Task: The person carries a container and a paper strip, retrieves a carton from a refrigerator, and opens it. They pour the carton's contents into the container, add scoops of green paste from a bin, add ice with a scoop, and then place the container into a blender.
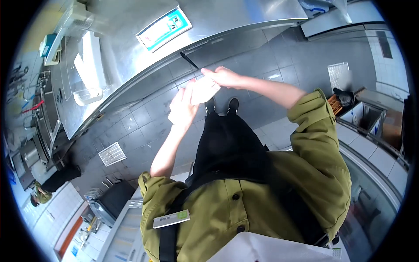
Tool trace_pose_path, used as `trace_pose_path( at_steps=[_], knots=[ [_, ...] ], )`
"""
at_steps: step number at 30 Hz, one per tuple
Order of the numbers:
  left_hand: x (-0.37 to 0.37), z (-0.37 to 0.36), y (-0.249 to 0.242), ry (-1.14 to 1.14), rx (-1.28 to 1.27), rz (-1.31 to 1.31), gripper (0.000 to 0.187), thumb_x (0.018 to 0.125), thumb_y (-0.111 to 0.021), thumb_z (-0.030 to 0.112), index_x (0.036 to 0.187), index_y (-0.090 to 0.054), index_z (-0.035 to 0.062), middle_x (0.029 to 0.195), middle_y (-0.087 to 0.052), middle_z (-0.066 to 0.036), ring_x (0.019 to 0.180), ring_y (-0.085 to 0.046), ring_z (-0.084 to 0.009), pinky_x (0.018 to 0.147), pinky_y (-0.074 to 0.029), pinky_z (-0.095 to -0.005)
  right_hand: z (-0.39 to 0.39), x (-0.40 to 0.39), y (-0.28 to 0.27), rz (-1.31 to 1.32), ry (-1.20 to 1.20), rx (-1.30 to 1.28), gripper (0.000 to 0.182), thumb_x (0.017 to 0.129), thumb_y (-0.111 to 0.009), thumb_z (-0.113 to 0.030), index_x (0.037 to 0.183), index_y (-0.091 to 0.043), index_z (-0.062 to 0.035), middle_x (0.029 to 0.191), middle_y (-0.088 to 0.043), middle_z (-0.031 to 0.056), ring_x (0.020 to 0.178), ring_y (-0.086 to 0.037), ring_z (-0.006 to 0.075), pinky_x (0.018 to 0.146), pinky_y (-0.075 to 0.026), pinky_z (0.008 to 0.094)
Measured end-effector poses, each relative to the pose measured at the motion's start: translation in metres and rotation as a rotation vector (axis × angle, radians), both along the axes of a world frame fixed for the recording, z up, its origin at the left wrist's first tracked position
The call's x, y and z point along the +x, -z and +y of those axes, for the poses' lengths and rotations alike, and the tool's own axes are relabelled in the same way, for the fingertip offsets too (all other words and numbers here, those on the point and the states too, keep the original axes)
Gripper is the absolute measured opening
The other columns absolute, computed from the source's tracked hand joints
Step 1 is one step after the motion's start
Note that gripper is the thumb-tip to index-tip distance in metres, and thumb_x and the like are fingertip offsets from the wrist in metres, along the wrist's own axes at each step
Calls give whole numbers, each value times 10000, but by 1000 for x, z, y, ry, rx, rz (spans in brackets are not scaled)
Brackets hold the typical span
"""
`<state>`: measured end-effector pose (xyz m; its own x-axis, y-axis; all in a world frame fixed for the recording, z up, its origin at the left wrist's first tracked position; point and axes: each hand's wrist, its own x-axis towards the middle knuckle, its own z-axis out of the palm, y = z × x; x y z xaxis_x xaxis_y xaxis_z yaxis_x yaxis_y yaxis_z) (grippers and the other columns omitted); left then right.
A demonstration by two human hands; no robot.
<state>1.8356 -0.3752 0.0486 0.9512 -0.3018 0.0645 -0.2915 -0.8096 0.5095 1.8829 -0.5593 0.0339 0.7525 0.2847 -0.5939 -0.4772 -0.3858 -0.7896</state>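
Observation:
Both of my hands are raised in front of me over the floor, close to the counter's edge. A white, overexposed item [205, 90], perhaps paper or a cloth, lies between them. My left hand [183, 105] is closed round its left side, fingers wrapped on it. My right hand [222, 77] pinches its upper right edge. Glare hides the item's details. A black strip-like thing [189, 60] juts out from the counter's edge just above my hands.
A steel counter [122, 26] runs along the top left, bearing a blue-and-white sign [165, 29] and a white container [91, 65]. Floor drains [112, 153] lie left and right. Bins [363, 117] stand at the right. Another person [40, 194] is at the far left.

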Motion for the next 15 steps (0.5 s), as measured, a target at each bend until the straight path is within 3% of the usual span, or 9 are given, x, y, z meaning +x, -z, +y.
trace_pose_path(
  at_steps=[1,4,5,8,9,12,13,15],
  knots=[
    [7,8,6,12,-18,41,666,556,-694,72,1175,-451,113,886,-559,-109,800,-564,-254,727,-455,-310,-2,12,1,126,-184,-185,496,847,-383,-429,654,-552,-4,712,-581,146,683,-563,363,618,-453,390],
    [25,25,10,-4,-199,135,648,565,-704,93,1166,-459,101,961,-558,-124,854,-563,-247,764,-447,-307,-3,3,12,-744,-268,-247,378,833,-456,-358,787,-503,14,868,-520,124,743,-556,326,586,-461,360],
    [30,30,12,14,-299,170,655,571,-716,110,1170,-453,90,1042,-546,-126,918,-552,-244,803,-436,-303,-7,8,15,-898,-484,-244,283,810,-499,-261,867,-419,4,984,-428,123,707,-521,247,532,-446,342],
    [43,47,19,175,-442,273,675,573,-731,120,1181,-439,84,1069,-540,-119,942,-547,-244,817,-432,-301,-9,20,14,-1093,-718,-152,280,787,-527,-261,831,-432,-1,930,-440,131,729,-529,262,529,-441,364],
    [45,47,17,200,-429,289,680,575,-732,121,1185,-434,82,1070,-540,-121,942,-547,-246,817,-433,-303,-7,21,11,-1129,-756,-208,288,796,-508,-297,747,-452,-19,814,-489,125,649,-554,279,506,-438,375],
    [38,44,7,223,-384,305,691,573,-738,125,1189,-428,77,1054,-542,-130,931,-551,-251,807,-440,-307,-2,12,28,-1105,-700,-281,327,791,-495,-326,642,-485,-35,625,-524,114,523,-533,297,490,-433,383],
    [35,43,9,194,-368,281,693,568,-741,127,1186,-431,76,1037,-546,-135,918,-555,-252,797,-444,-307,8,3,39,-892,-461,-309,421,797,-461,-359,547,-522,-26,493,-521,121,502,-530,324,508,-436,401],
    [32,39,24,126,-226,137,641,573,-727,112,1151,-454,74,949,-557,-137,848,-567,-262,743,-459,-311,35,-3,57,-455,-43,-276,543,827,-398,-428,557,-562,14,534,-548,165,555,-559,336,550,-440,414]
  ],
)
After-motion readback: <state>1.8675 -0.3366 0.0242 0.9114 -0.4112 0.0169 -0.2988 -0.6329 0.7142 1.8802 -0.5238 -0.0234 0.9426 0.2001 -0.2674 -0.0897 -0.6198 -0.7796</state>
